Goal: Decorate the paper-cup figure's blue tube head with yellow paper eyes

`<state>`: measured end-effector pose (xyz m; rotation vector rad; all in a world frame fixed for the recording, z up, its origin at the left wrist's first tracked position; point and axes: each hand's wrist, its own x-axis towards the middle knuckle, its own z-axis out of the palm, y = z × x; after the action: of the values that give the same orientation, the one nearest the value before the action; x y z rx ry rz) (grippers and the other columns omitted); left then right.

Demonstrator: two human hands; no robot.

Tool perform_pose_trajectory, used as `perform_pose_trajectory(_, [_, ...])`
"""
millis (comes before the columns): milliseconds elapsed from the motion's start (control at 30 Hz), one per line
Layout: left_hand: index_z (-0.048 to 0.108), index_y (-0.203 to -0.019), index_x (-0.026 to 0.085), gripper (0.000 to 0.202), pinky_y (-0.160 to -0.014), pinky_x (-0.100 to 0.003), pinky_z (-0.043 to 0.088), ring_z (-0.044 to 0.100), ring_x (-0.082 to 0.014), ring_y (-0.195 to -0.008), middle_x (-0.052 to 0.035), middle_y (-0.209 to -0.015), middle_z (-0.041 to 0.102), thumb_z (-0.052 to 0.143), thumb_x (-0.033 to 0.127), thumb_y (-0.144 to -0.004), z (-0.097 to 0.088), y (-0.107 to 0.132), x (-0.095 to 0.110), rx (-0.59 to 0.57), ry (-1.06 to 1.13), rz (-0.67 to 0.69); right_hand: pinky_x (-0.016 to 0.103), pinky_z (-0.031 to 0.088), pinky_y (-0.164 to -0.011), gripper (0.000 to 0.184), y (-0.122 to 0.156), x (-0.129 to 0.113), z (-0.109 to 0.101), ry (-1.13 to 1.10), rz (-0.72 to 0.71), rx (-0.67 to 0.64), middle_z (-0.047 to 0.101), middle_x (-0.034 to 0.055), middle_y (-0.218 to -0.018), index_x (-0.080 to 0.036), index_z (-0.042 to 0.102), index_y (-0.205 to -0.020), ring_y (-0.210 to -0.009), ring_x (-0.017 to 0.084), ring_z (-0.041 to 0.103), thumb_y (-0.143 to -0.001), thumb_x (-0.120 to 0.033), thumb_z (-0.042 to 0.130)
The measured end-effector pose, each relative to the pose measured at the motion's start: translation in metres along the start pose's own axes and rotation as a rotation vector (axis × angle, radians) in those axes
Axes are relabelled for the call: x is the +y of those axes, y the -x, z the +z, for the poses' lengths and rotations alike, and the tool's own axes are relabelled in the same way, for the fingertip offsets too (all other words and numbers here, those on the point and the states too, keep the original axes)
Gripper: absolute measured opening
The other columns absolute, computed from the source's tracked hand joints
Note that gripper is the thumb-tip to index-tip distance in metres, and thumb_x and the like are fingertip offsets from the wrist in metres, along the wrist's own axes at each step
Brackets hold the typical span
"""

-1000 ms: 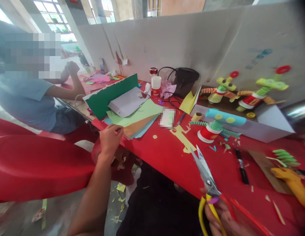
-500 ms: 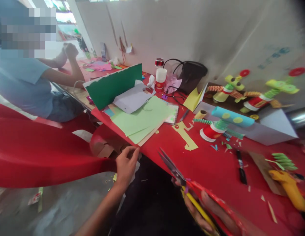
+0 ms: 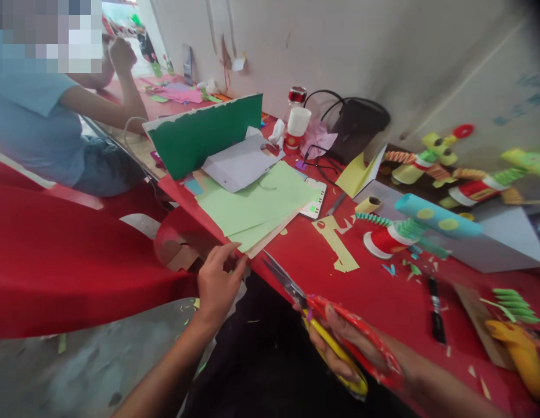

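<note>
My right hand (image 3: 352,348) grips scissors (image 3: 296,293) with red and yellow handles, blades pointing up-left over the red table's near edge (image 3: 374,296). My left hand (image 3: 218,278) pinches a large red paper sheet (image 3: 69,261) at the table edge, close to a stack of light green papers (image 3: 252,206); the fingers are closed on the sheet. The scissor tips lie a little right of my left fingers.
A green board (image 3: 204,133), white folded paper (image 3: 239,162), phone (image 3: 314,198), yellow cut-out (image 3: 335,241), black marker (image 3: 435,302), paper-cup crafts (image 3: 396,232), black bag (image 3: 357,125) and yellow glue gun (image 3: 518,348) lie on the table. A person in blue (image 3: 39,122) sits at left.
My left hand came down from the paper stack to the table edge and took the red sheet. The scissors swung down and left toward it.
</note>
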<state>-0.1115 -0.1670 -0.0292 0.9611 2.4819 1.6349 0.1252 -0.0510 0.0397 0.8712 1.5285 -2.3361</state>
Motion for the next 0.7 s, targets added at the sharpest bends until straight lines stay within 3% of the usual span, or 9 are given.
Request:
perform_pose_trajectory(67, [0.076,-0.093,0.025,0.016,-0.073,-0.028,0.049,0.065,-0.0160,-0.077,-0.0019,-0.087,0.072,0.064,0.032,-0.085,-0.004,-0.006,-0.003,-0.060,-0.096,0.082,0.017,0.030,-0.042,0.063,-0.004,-0.007,0.004,0.034,0.009,0.001,0.055,-0.0034,-0.079,-0.023,0.050,-0.115,-0.042,0.001,0.041,-0.088,-0.079,0.042])
perform_pose_trajectory(167, [0.076,-0.084,0.025,0.016,-0.073,-0.029,0.051,0.069,-0.0181,-0.080,-0.0016,-0.087,0.076,0.062,0.032,-0.085,-0.006,-0.016,-0.004,-0.075,-0.113,0.067,0.016,0.030,-0.040,0.060,-0.010,-0.017,0.008,0.057,0.018,-0.008,0.053,-0.0051,-0.076,-0.022,0.049,-0.105,-0.041,0.002,0.043,-0.087,-0.079,0.043])
perform_pose_trajectory(333, [0.071,-0.087,0.021,0.017,-0.065,-0.027,0.053,0.068,-0.0162,-0.065,-0.0005,-0.070,0.073,0.065,0.036,-0.083,0.001,-0.023,0.001,0.011,0.240,-0.232,0.014,0.029,-0.033,0.065,-0.016,-0.029,0.006,0.123,0.114,-0.046,0.048,-0.0078,-0.067,-0.022,0.042,-0.082,-0.035,0.001,0.041,-0.078,-0.087,0.046])
perform_pose_trajectory(400, [0.067,-0.090,0.020,0.019,-0.062,-0.026,0.053,0.067,-0.0155,-0.061,0.0005,-0.065,0.069,0.065,0.037,-0.083,0.004,-0.018,0.005,0.005,0.350,-0.308,0.014,0.028,-0.031,0.065,-0.018,-0.033,0.003,0.155,0.117,-0.047,0.048,-0.0083,-0.063,-0.022,0.041,-0.081,-0.033,0.001,0.041,-0.078,-0.087,0.046])
perform_pose_trajectory(533, [0.058,-0.088,0.021,0.024,-0.061,-0.024,0.055,0.070,-0.0152,-0.064,0.0003,-0.072,0.071,0.074,0.036,-0.077,0.009,0.000,0.014,0.004,0.481,-0.393,0.014,0.028,-0.030,0.062,-0.019,-0.039,-0.003,0.180,0.121,-0.061,0.047,-0.0089,-0.061,-0.022,0.041,-0.081,-0.031,0.001,0.039,-0.081,-0.084,0.045])
perform_pose_trajectory(700, [0.051,-0.087,0.022,0.041,-0.046,-0.021,0.047,0.065,-0.0132,-0.054,0.0021,-0.070,0.069,0.083,0.034,-0.065,0.013,0.005,0.022,-0.021,0.700,-0.608,0.013,0.027,-0.030,0.062,-0.020,-0.039,-0.006,0.195,0.124,-0.068,0.047,-0.0087,-0.062,-0.021,0.042,-0.082,-0.031,0.000,0.037,-0.082,-0.084,0.044])
